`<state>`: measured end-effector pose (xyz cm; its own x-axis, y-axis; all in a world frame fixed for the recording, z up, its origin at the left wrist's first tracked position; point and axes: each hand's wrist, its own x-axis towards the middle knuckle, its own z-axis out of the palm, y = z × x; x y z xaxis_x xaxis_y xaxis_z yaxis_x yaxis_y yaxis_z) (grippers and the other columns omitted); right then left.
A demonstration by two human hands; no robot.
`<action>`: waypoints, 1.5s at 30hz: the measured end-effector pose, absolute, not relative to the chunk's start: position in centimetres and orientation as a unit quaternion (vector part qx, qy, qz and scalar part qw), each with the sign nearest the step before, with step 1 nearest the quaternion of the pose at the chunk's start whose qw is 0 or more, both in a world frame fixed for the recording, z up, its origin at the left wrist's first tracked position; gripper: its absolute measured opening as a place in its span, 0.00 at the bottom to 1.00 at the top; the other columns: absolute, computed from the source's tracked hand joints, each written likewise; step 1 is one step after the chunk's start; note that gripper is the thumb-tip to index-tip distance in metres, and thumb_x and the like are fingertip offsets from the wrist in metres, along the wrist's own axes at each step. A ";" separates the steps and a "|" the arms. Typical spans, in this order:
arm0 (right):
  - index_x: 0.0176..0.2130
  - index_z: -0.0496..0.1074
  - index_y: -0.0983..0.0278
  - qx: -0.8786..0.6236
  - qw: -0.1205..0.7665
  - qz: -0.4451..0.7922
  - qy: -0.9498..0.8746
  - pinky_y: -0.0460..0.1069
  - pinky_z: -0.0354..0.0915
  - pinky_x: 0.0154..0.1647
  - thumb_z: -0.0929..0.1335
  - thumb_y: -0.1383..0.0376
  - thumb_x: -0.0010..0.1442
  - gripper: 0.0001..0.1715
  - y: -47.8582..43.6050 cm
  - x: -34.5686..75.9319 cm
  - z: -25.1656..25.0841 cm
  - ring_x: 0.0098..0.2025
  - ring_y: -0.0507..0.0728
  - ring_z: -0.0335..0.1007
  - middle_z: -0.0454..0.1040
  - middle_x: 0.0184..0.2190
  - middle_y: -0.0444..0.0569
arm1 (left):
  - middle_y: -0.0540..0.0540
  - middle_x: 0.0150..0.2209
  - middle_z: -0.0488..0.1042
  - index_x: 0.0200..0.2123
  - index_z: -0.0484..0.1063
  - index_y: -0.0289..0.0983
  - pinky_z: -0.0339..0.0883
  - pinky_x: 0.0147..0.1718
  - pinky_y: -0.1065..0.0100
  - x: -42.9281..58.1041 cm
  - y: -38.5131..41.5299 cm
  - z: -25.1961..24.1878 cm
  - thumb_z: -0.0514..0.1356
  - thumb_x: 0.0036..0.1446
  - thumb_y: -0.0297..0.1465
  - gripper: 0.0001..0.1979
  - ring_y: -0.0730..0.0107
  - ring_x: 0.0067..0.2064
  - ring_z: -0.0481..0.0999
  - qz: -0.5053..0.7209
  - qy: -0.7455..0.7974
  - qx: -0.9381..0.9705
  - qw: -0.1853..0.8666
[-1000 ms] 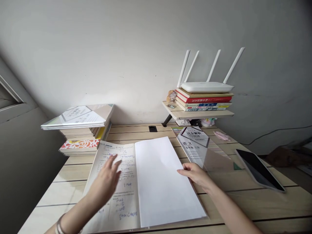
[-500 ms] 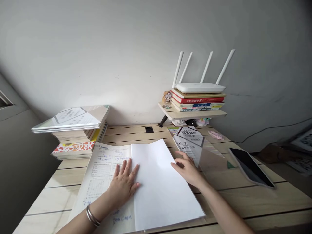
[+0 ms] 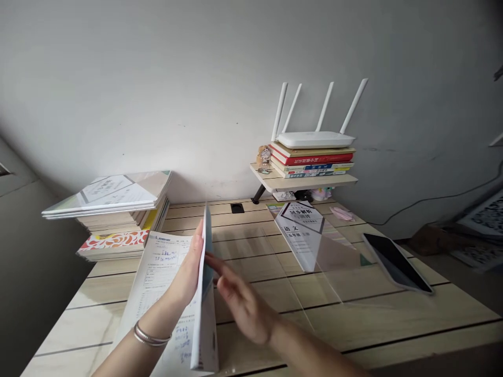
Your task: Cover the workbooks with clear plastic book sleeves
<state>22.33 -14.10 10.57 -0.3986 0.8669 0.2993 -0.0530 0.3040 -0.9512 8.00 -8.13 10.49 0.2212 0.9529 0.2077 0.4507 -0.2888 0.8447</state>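
Note:
An open workbook (image 3: 163, 272) with printed text and blue handwriting lies on the desk. Its right-hand part, a white page with a bluish cover (image 3: 208, 309) behind it, stands nearly upright, edge towards me. My left hand (image 3: 188, 267) presses flat along the left side of this raised part, fingers straight. On its other side, my right hand (image 3: 243, 303) reaches in with fingers stretched out against the cover; some fingertips are hidden. A clear plastic sheet (image 3: 267, 293) lies on the desk to the right, beneath my right hand.
A stack of books (image 3: 113, 230) stands at the left. Another workbook (image 3: 302, 235) in clear plastic lies right of centre, with a tablet (image 3: 396, 262) beyond it. At the back, a small raised shelf (image 3: 310, 182) bears books and a white router (image 3: 314, 139).
The white page and cover, flat before, have swung up to nearly vertical. My left hand has turned from palm-down onto the page's side; my right hand has moved left to the cover.

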 end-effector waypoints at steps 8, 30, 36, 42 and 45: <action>0.58 0.62 0.59 -0.233 0.389 0.551 -0.700 0.54 0.63 0.53 0.62 0.58 0.62 0.26 -13.7 20.5 7.8 0.51 0.59 0.66 0.70 0.53 0.49 | 0.46 0.68 0.37 0.67 0.36 0.45 0.51 0.61 0.52 5.9 -7.4 8.5 0.51 0.60 0.44 0.37 0.54 0.67 0.43 0.301 0.544 0.737 0.266; 0.56 0.65 0.61 -0.600 0.185 0.083 -0.774 0.63 0.49 0.61 0.62 0.56 0.61 0.25 -4.3 30.5 0.3 0.64 0.65 0.47 0.55 0.63 0.54 | 0.37 0.61 0.60 0.55 0.67 0.42 0.52 0.51 0.37 10.3 -6.9 5.3 0.46 0.61 0.39 0.22 0.42 0.60 0.57 0.018 0.491 0.871 0.018; 0.51 0.69 0.62 -0.599 0.163 0.065 -0.782 0.59 0.53 0.58 0.64 0.57 0.58 0.22 -4.3 30.2 1.1 0.60 0.63 0.55 0.63 0.58 0.54 | 0.36 0.56 0.64 0.52 0.69 0.41 0.40 0.56 0.35 10.6 -6.3 4.6 0.50 0.59 0.38 0.20 0.43 0.61 0.54 0.024 0.470 0.882 0.012; 0.49 0.69 0.63 -0.613 0.111 0.078 -0.778 0.57 0.57 0.52 0.67 0.57 0.52 0.25 -4.2 29.0 3.4 0.54 0.63 0.61 0.65 0.51 0.55 | 0.38 0.62 0.58 0.56 0.64 0.43 0.38 0.57 0.35 10.1 -5.8 3.6 0.53 0.57 0.38 0.23 0.47 0.63 0.53 0.015 0.468 0.883 0.034; 0.49 0.66 0.65 -0.643 0.074 0.089 -0.757 0.59 0.59 0.49 0.67 0.56 0.50 0.28 -3.8 28.0 4.4 0.52 0.66 0.61 0.64 0.50 0.58 | 0.38 0.62 0.59 0.58 0.63 0.44 0.38 0.58 0.37 10.1 -5.8 3.3 0.53 0.57 0.39 0.24 0.47 0.62 0.55 0.032 0.463 0.885 0.019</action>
<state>27.99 -3.80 4.44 -0.1627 0.9867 -0.0026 0.9603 0.1577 -0.2301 10.11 -5.82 3.26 0.5685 0.8217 0.0392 0.8193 -0.5699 0.0634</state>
